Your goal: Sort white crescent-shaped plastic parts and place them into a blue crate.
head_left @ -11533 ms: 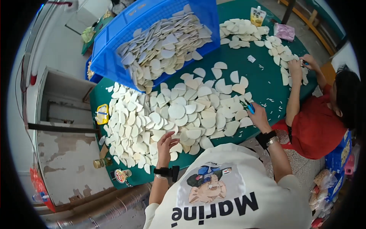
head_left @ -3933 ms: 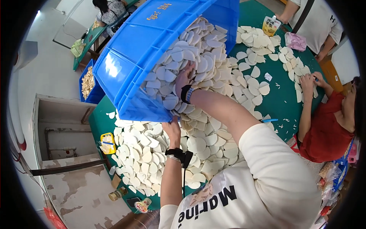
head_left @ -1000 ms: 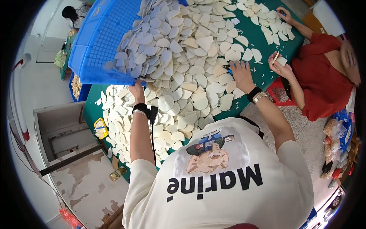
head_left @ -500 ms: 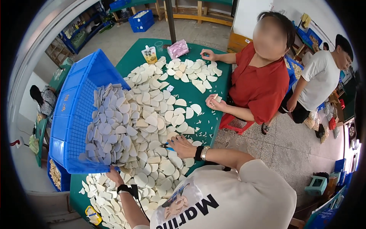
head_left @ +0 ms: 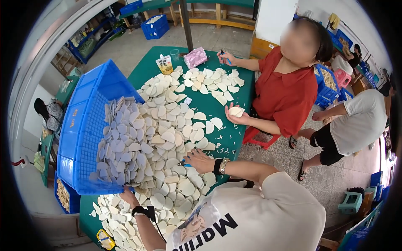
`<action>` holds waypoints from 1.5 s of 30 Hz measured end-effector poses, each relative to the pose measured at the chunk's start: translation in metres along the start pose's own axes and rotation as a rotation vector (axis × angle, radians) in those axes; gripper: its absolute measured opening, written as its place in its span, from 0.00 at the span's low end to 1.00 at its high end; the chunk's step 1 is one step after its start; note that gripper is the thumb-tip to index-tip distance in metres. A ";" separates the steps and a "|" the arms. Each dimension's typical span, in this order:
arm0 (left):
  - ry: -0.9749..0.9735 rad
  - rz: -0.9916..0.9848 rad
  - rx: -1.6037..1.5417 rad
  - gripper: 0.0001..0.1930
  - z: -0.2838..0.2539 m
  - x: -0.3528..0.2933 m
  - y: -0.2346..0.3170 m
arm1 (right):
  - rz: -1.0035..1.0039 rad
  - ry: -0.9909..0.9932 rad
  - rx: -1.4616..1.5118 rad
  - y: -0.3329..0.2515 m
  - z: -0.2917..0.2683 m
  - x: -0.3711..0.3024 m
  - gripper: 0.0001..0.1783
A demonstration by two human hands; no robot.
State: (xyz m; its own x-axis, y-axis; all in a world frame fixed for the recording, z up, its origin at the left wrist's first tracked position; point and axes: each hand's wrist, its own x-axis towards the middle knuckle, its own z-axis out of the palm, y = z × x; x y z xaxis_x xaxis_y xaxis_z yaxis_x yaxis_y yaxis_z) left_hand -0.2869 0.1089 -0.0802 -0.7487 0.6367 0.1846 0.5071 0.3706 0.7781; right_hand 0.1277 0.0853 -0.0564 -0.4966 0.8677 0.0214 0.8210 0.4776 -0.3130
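A blue plastic crate (head_left: 68, 129) lies tipped on its side at the left of the green table. Off-white half-round pieces (head_left: 122, 138) spill from it into a wide heap. My left hand (head_left: 129, 197) grips the crate's lower near edge, its fingertips partly hidden by the rim. Over the heap's right side, my right hand (head_left: 199, 161) lies palm down with its fingers on the pieces. A slim blue-handled tool (head_left: 186, 164) is held under that hand, its dark tip pointing left; its kind is unclear.
Across the table, a person in red (head_left: 284, 88) holds pieces and a blue pen-like tool. A pouch (head_left: 165, 64), a clear cup (head_left: 174, 53) and a pink pack (head_left: 195, 57) stand at the far edge. A yellow-rimmed container (head_left: 105, 239) sits at the near left.
The view has shifted slightly; my hands keep nearly the same places. The person in red has raised the blue tool and turned up the other hand with pieces. Someone in white has bent over.
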 end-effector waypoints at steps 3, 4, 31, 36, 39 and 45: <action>-0.026 0.034 -0.061 0.15 0.000 0.000 -0.002 | -0.105 -0.090 0.082 -0.002 -0.001 0.003 0.38; -0.033 0.072 -0.116 0.15 -0.001 0.000 -0.001 | -0.130 -0.084 0.070 -0.004 0.002 0.002 0.39; -0.015 -0.019 -0.153 0.09 -0.001 0.000 -0.003 | -0.233 -0.178 0.076 -0.018 0.006 0.003 0.36; -0.074 0.056 -0.134 0.07 -0.004 0.006 -0.013 | -0.214 -0.063 0.041 -0.028 0.008 0.003 0.31; -0.076 -0.041 -0.140 0.09 0.004 0.017 -0.031 | -0.165 -0.060 0.103 -0.035 -0.003 -0.004 0.31; -0.123 0.016 -0.052 0.15 -0.008 -0.008 0.020 | -0.153 -0.031 0.118 -0.035 -0.004 -0.026 0.32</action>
State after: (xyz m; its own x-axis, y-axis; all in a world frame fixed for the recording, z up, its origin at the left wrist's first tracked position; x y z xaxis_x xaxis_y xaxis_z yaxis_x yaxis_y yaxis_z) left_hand -0.2738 0.1058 -0.0615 -0.6812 0.7214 0.1245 0.4933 0.3267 0.8062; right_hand 0.1130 0.0470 -0.0424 -0.6227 0.7810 0.0486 0.6978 0.5823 -0.4171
